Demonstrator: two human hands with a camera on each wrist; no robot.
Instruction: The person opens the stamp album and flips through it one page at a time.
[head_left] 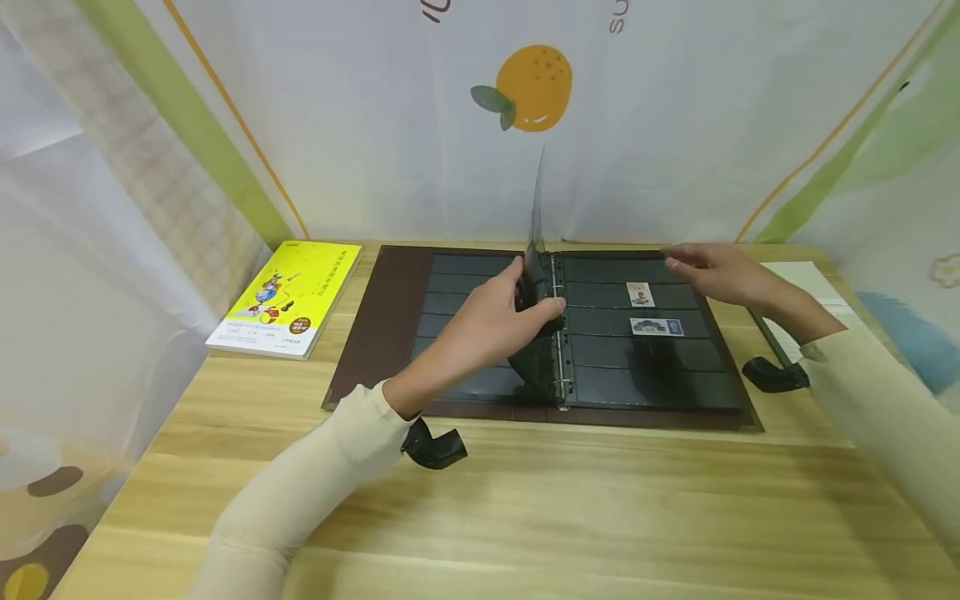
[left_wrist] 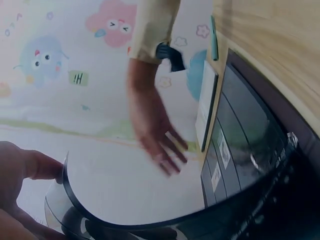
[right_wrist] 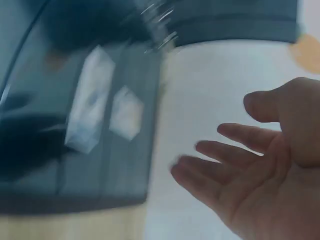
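Note:
An open ring-bound stamp album with a brown cover [head_left: 381, 308] lies across the table. Between thumb and fingers, my left hand [head_left: 487, 321] pinches a black album page [head_left: 536, 221] that stands upright near the rings; in the left wrist view this raised page [left_wrist: 145, 229] bends in a curve. The right-hand page has clear strips, with a small stamp [head_left: 640, 294] in one and a wider blue-and-white stamp [head_left: 657, 327] below it. My right hand [head_left: 720, 271] hovers over that page's far right corner, holding nothing, its fingers [right_wrist: 235, 155] spread in the right wrist view.
A yellow book [head_left: 292, 296] lies left of the album. To the right, partly behind my right forearm, is a white-topped notebook [head_left: 806, 279]. A patterned curtain [head_left: 375, 125] hangs just behind the table's back edge.

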